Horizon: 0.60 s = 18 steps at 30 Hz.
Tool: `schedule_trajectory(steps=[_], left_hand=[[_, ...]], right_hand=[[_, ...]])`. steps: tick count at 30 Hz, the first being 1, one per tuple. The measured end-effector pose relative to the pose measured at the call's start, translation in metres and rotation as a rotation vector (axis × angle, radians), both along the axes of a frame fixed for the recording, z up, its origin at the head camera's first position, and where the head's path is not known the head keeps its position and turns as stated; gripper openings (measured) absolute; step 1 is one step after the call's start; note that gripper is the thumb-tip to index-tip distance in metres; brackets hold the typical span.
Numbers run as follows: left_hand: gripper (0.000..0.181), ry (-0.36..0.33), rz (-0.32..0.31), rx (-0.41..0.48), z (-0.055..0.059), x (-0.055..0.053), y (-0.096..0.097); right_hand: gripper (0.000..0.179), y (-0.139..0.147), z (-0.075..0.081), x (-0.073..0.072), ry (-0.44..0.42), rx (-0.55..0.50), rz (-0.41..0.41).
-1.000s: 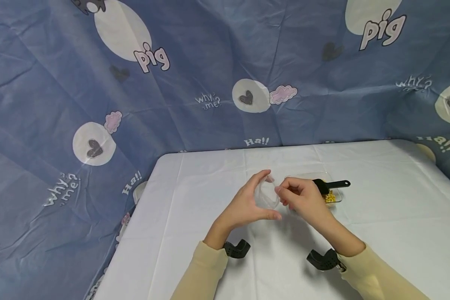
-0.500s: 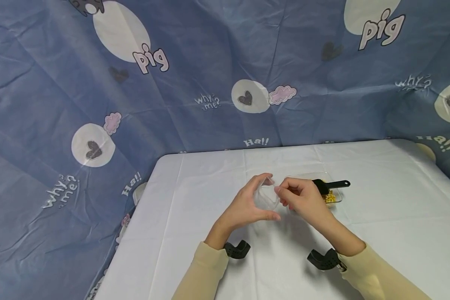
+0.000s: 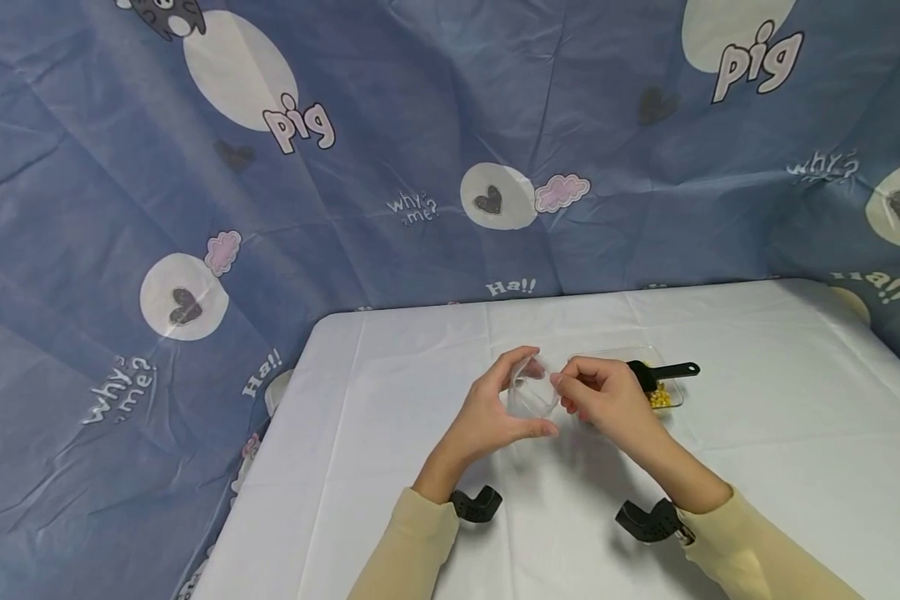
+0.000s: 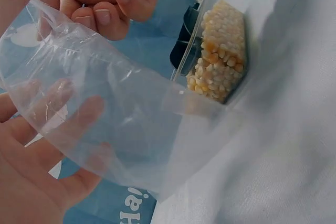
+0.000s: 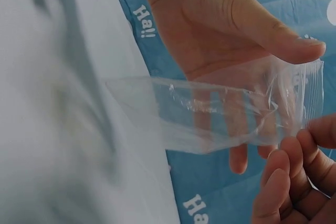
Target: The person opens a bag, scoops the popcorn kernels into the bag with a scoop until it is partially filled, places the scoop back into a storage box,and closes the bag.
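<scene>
A clear, soft plastic zip bag (image 3: 525,402) hangs between both hands above the white cloth. My left hand (image 3: 487,414) lies around the bag with thumb and fingers spread wide; its straight fingers (image 4: 86,114) show through the film in the left wrist view. Thumb and fingertips of my right hand (image 3: 607,398) pinch the bag's edge beside the ridged zip strip (image 5: 313,90). Behind the right hand stands a clear rectangular container of yellow corn kernels (image 4: 223,35), partly hidden by that hand in the head view. Across it lies a black scoop (image 3: 675,370), handle pointing right.
White cloth (image 3: 420,350) covers the table. A blue printed curtain (image 3: 390,108) hangs behind it and along its left side. Black wrist mounts (image 3: 477,504) sit below both hands, close over the cloth.
My left hand has shifted very slightly, and the bag's film sits a little differently between its thumb and fingers. The right hand keeps its pinch in place. The head view has tilted slightly.
</scene>
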<state>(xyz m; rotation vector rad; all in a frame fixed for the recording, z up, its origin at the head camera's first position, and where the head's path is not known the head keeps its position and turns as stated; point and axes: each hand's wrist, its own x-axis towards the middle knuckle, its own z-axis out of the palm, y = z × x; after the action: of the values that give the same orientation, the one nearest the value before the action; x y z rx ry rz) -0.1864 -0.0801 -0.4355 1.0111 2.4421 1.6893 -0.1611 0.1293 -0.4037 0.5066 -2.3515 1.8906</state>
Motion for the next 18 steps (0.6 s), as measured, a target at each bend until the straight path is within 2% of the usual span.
schedule_trajectory(steps=[5, 14, 18], left_hand=[[0.091, 0.004, 0.006, 0.017, 0.001, 0.0, -0.001], [0.083, -0.084, 0.004, 0.037, 0.0, 0.0, -0.002], [0.08, -0.105, 0.004, 0.048, 0.0, -0.001, -0.003]], right_hand=[[0.024, -0.003, 0.019, 0.009, -0.013, 0.023, 0.001], [0.025, -0.002, 0.019, 0.008, -0.03, 0.033, 0.007], [0.025, 0.0, 0.009, 0.002, -0.045, 0.032, 0.01]])
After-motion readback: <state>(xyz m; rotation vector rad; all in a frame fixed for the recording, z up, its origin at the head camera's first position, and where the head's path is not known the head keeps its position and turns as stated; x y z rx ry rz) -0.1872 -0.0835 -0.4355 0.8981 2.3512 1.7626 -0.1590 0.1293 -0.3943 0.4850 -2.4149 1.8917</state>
